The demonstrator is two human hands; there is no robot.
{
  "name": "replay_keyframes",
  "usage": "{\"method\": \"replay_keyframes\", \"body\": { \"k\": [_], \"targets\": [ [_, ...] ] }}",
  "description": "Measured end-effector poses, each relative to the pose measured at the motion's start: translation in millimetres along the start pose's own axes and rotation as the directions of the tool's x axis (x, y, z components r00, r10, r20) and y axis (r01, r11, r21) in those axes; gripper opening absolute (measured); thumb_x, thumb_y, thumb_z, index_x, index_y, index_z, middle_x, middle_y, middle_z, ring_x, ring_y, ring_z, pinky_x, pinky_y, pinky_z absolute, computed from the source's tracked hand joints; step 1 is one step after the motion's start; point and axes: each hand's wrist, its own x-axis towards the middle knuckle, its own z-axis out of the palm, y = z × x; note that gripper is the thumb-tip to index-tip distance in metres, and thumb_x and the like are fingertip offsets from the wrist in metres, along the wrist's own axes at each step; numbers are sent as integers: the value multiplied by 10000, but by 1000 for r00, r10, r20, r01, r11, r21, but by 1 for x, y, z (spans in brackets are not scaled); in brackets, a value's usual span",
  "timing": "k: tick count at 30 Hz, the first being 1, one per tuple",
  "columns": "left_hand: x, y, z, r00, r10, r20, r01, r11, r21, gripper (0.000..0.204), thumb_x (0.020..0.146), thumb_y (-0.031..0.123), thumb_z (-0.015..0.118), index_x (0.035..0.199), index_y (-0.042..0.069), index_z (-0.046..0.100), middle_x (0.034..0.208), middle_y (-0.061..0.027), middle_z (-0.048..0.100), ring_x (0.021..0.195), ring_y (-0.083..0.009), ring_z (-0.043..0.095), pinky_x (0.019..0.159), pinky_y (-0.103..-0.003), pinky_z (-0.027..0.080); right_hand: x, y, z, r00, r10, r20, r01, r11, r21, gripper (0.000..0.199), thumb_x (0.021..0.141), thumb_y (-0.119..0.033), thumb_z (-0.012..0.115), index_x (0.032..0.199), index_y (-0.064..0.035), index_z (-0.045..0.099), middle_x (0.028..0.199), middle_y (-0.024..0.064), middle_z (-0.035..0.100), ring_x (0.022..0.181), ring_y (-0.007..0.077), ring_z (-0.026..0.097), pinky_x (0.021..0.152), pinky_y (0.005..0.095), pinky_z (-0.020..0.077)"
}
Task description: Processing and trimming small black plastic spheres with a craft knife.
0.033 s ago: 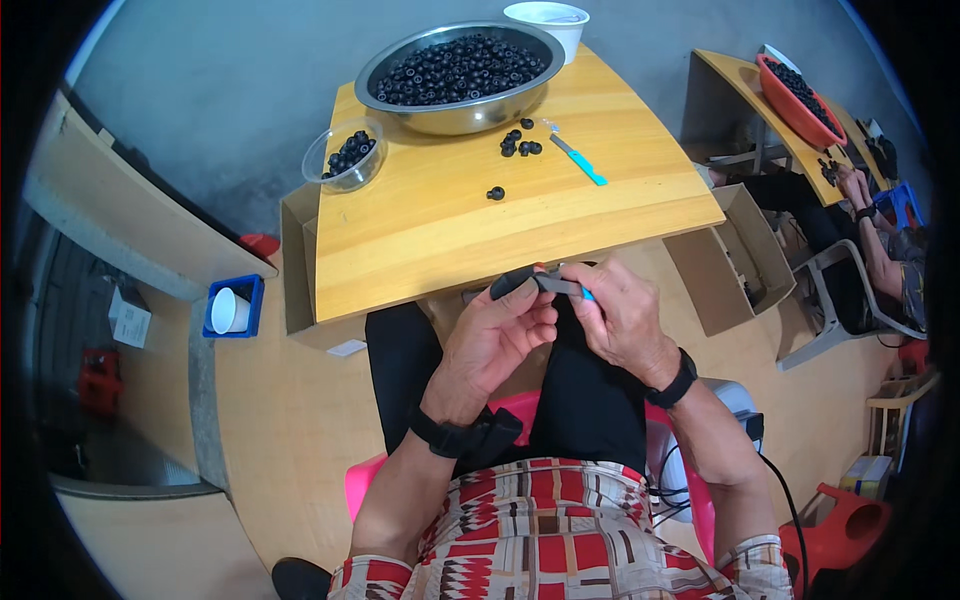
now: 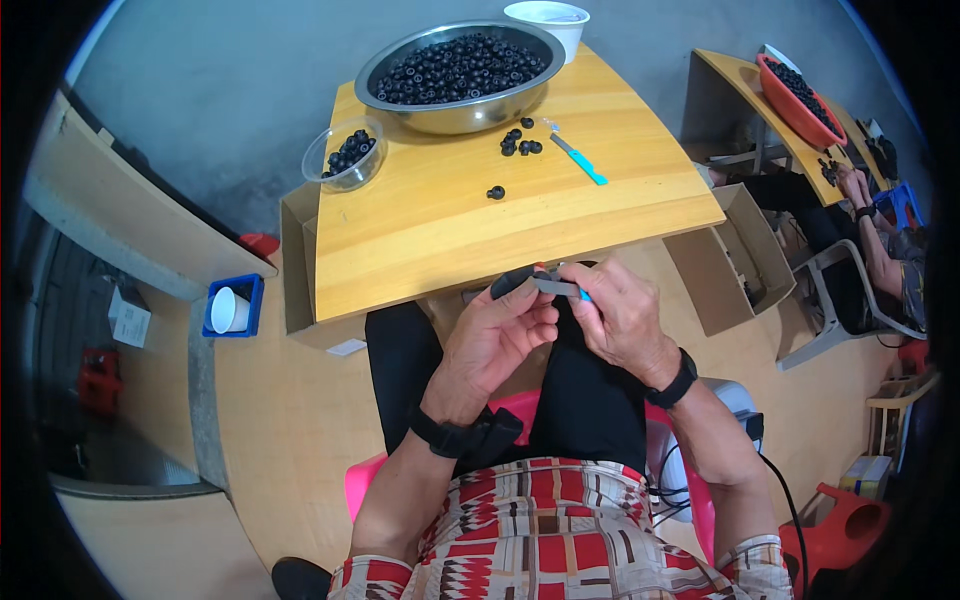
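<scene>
Just off the table's near edge, my right hand (image 2: 622, 312) grips a small knife by its blue handle. Its grey blade (image 2: 556, 287) points left, against the fingertips of my left hand (image 2: 492, 335). That hand is pinched closed, with a black cover (image 2: 511, 281) over a digit; whatever it holds is too small and hidden to make out. On the table lie a single round black part (image 2: 495, 193) and a small group of black parts (image 2: 522, 148). A second knife with a turquoise handle (image 2: 586, 167) rests to their right.
A metal basin (image 2: 455, 119) heaped with black parts stands at the table's back, before a white tub (image 2: 560, 30). A clear bowl (image 2: 345, 180) sits at the left edge. Open cardboard boxes (image 2: 735, 262) flank the table. Another person works at right by a red basin (image 2: 800, 108).
The knife blade has turned slightly at my left fingertips, showing a lighter face. Both hands stay in nearly the same place.
</scene>
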Motion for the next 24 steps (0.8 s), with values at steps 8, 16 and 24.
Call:
{"method": "replay_keyframes", "body": {
  "k": [8, 16, 24],
  "targets": [
    [4, -2, 0, 995, 55, 79, -56, 998, 10, 223, 829, 83, 569, 1033, -1, 533, 906, -111, 603, 768, -184, 602, 640, -307, 515, 1, -4, -2, 997, -52, 62, 59, 991, -116, 372, 640, -102, 654, 1005, -80, 584, 685, 56, 469, 619, 213, 523, 508, 318, 431],
    [5, -3, 4, 997, 60, 44, -60, 998, 7, 189, 823, 81, 580, 995, 16, 538, 882, -96, 596, 749, -171, 588, 635, -298, 499, 3, -6, -2, 997, -54, 61, 63, 988, -143, 392, 645, -102, 643, 1028, -75, 566, 682, 61, 459, 620, 220, 514, 513, 321, 427],
    [2, -6, 5, 997, 44, 62, -43, 999, -21, 171, 832, 113, 574, 981, 33, 549, 851, -72, 592, 740, -167, 574, 636, -297, 483, 2, -7, -2, 997, -37, 74, 49, 986, -160, 395, 640, -90, 635, 1027, -72, 556, 695, 69, 471, 632, 234, 521, 531, 327, 431]
  ]
}}
